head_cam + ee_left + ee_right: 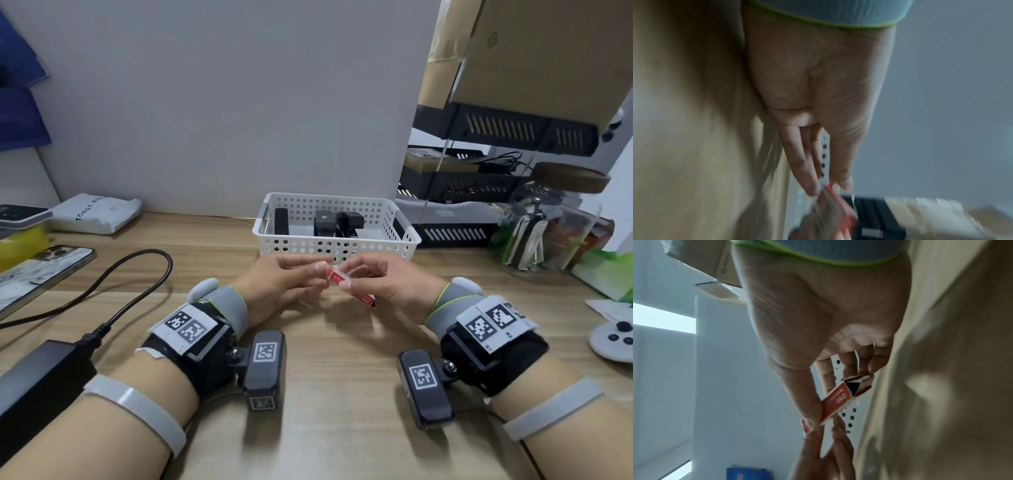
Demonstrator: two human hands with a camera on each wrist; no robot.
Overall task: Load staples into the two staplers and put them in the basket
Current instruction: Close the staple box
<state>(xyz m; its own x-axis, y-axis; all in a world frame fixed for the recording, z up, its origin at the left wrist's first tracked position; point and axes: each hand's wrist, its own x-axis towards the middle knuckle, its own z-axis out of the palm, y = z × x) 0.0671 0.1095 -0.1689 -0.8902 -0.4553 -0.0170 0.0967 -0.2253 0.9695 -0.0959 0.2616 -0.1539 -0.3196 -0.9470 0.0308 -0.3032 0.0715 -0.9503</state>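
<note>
A small red and white staple box (pixel 346 283) (pixel 840 400) hangs over the wooden table just in front of the white perforated basket (pixel 407 236). My right hand (pixel 373 274) (pixel 818 408) grips the box between thumb and fingers. My left hand (pixel 308 274) (pixel 828 188) pinches the box's left end with its fingertips. Two black staplers (pixel 323 222) (pixel 349 222) lie inside the basket, and a third black item (pixel 281 221) stands at its left wall. The left wrist view is blurred.
A black cable (pixel 137 277) and a power brick (pixel 37 380) lie at the left, beside a phone (pixel 37 270). A glass jar (pixel 544 229), a black rack (pixel 459 185) and a white controller (pixel 613 337) crowd the right side.
</note>
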